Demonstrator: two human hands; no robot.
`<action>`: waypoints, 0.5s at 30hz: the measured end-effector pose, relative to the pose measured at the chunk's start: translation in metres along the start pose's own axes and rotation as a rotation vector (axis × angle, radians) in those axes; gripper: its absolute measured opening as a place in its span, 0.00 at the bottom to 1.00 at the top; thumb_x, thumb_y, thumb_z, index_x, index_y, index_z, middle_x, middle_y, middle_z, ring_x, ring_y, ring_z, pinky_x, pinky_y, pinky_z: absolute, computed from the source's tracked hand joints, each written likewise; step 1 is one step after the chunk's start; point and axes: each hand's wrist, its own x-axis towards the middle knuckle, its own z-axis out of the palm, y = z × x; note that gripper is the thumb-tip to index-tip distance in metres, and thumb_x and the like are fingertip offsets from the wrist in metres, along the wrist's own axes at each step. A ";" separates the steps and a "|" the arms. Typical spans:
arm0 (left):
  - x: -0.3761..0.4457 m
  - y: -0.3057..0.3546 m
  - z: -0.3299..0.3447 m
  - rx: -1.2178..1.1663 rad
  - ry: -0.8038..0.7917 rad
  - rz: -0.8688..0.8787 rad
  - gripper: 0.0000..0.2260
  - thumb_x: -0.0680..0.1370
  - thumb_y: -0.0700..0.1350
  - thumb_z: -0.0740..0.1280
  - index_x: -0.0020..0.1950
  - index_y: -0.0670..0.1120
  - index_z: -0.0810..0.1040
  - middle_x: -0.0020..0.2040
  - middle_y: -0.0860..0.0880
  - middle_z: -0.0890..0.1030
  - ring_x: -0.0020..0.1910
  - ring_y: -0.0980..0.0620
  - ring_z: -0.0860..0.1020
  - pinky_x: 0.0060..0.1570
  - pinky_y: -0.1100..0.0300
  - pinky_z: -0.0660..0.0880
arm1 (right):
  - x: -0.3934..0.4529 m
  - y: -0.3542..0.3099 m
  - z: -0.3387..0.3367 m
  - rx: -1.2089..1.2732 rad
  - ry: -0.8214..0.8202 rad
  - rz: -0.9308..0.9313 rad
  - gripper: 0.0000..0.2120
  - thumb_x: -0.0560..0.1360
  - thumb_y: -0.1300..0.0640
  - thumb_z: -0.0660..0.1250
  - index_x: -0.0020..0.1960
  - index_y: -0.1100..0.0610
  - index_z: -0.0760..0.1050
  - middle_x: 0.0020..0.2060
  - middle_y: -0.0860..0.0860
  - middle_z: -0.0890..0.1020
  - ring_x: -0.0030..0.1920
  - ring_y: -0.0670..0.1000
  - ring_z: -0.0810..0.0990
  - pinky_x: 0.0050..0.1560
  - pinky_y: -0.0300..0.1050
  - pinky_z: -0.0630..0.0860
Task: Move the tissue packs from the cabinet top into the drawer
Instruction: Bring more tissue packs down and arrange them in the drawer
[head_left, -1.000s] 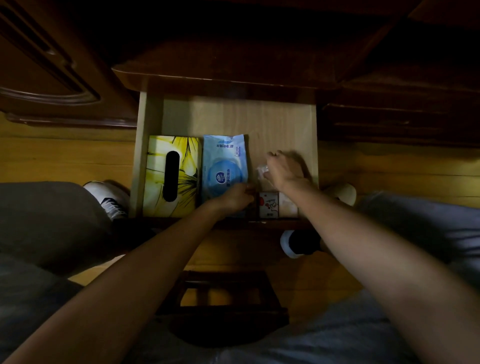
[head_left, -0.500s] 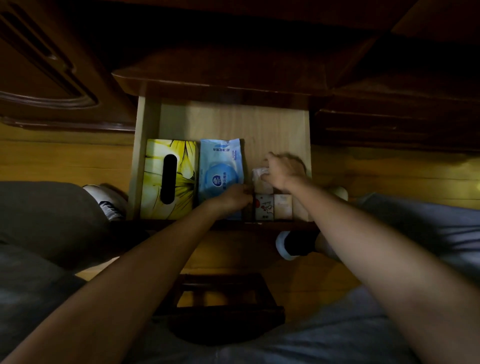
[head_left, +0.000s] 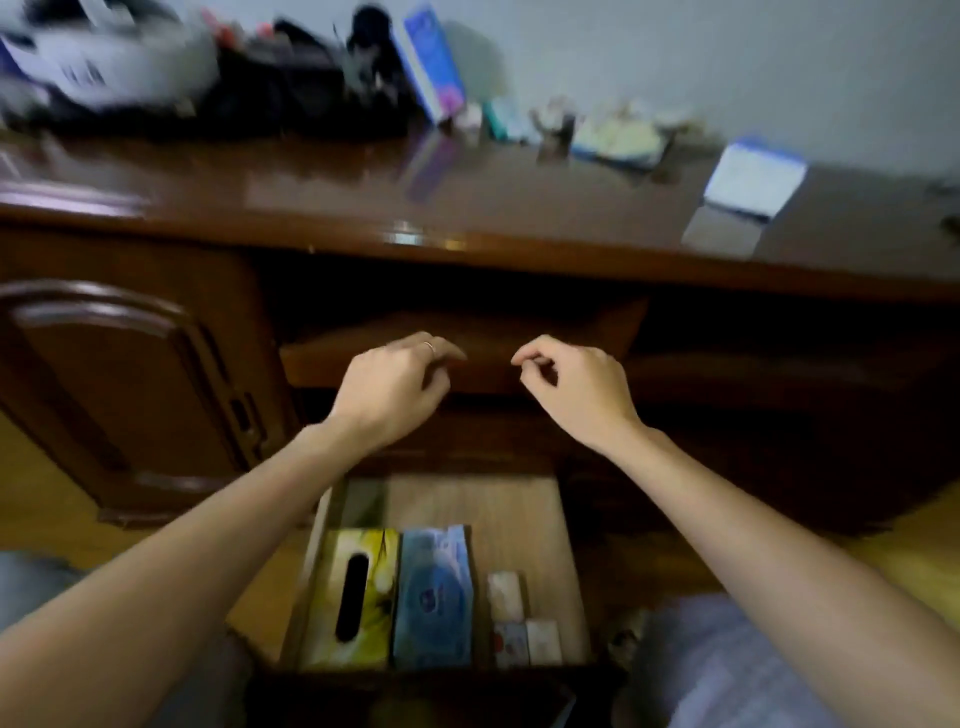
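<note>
The open drawer (head_left: 550, 519) lies low in the view. It holds a yellow tissue box (head_left: 353, 597), a blue wipes pack (head_left: 434, 597) and three small tissue packs (head_left: 519, 623) side by side. My left hand (head_left: 395, 389) and my right hand (head_left: 576, 387) hover well above the drawer, in front of the cabinet. Both are empty, with fingers loosely curled and apart. On the cabinet top (head_left: 467, 187), a white and blue tissue pack (head_left: 748, 179) lies at the right and a pale pack (head_left: 618, 137) sits near the wall. The frame is blurred.
A blue upright box (head_left: 428, 57), dark bags (head_left: 291, 78) and small items crowd the back of the cabinet top. A carved cabinet door (head_left: 130, 384) is at the left. Wooden floor shows on both sides, and my knees flank the drawer.
Both hands have left the drawer and risen in front of the cabinet, empty. The view has tilted up, so the cabinet top now shows. A third small pack lies in the drawer.
</note>
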 end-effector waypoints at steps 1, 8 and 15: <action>0.015 0.004 -0.022 0.013 0.092 0.060 0.13 0.78 0.49 0.61 0.59 0.57 0.80 0.54 0.57 0.82 0.50 0.55 0.81 0.43 0.60 0.78 | 0.012 -0.007 -0.019 -0.010 0.120 -0.072 0.07 0.79 0.49 0.64 0.53 0.42 0.80 0.41 0.38 0.84 0.36 0.39 0.79 0.32 0.32 0.69; 0.128 0.008 -0.093 0.117 0.263 0.042 0.11 0.76 0.48 0.64 0.55 0.53 0.81 0.50 0.52 0.81 0.52 0.49 0.79 0.44 0.54 0.76 | 0.121 -0.007 -0.089 -0.175 0.126 0.034 0.15 0.79 0.46 0.63 0.65 0.46 0.76 0.60 0.45 0.80 0.62 0.50 0.77 0.54 0.49 0.78; 0.231 -0.023 -0.062 0.106 -0.043 -0.107 0.13 0.76 0.49 0.66 0.60 0.54 0.80 0.58 0.49 0.78 0.56 0.46 0.78 0.53 0.52 0.75 | 0.205 0.018 -0.071 -0.347 -0.162 0.069 0.13 0.78 0.35 0.60 0.50 0.42 0.76 0.42 0.44 0.81 0.44 0.50 0.81 0.37 0.45 0.71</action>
